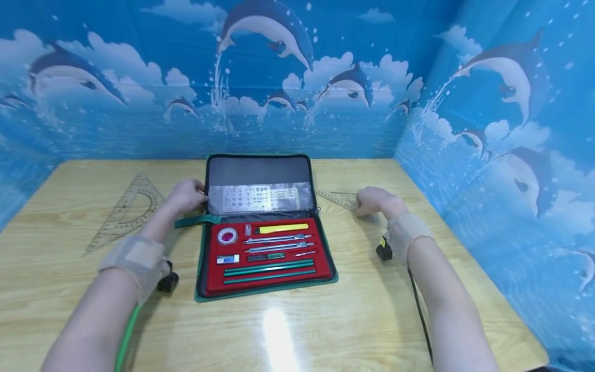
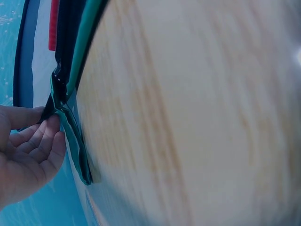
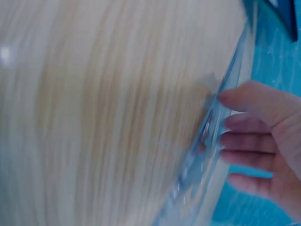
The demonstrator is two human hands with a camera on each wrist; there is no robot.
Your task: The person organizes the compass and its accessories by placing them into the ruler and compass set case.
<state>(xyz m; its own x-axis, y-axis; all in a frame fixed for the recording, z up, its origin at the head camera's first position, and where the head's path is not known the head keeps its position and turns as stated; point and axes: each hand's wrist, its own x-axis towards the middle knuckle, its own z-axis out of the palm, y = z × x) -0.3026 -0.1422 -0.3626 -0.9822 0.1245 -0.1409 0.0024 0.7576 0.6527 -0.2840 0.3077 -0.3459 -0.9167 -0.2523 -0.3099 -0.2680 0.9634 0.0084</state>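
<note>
A zippered drawing-set case (image 1: 267, 290) lies unfolded on the table, its red insert holding two compasses, a yellow cutter, an eraser and green pencils. My left hand (image 1: 187, 196) pinches the left edge of the case's raised dark lid (image 2: 26, 61) between thumb and fingers, just above the green strap (image 2: 77, 146). On the right side, my right hand (image 1: 374, 200) holds the edge of a clear set square (image 1: 341, 199). Seen from the right wrist, the thumb touches the set square's edge (image 3: 207, 127), with the other fingertips close alongside; their exact contact is hard to make out.
Left of the case a large clear set square (image 1: 127, 209) with a built-in protractor lies flat. A stencil template (image 1: 262, 198) sits in the lid's clear pocket. Dolphin-printed curtains (image 1: 260, 119) border the wooden table (image 1: 223, 336) at the back and sides.
</note>
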